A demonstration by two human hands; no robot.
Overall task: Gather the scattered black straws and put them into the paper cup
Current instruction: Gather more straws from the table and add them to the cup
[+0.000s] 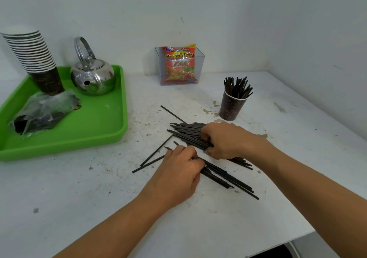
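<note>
On the counter [99, 188], the right hand [224, 140] curls round a bundle of straws [186, 130]; the left hand [178, 170] pinches others. The cup [231, 106] beyond holds more.

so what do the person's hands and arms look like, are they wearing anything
The left hand and right hand are bare, with no gloves. No ring, watch, bracelet or sleeve shows on either forearm up to the picture's edge.
</note>
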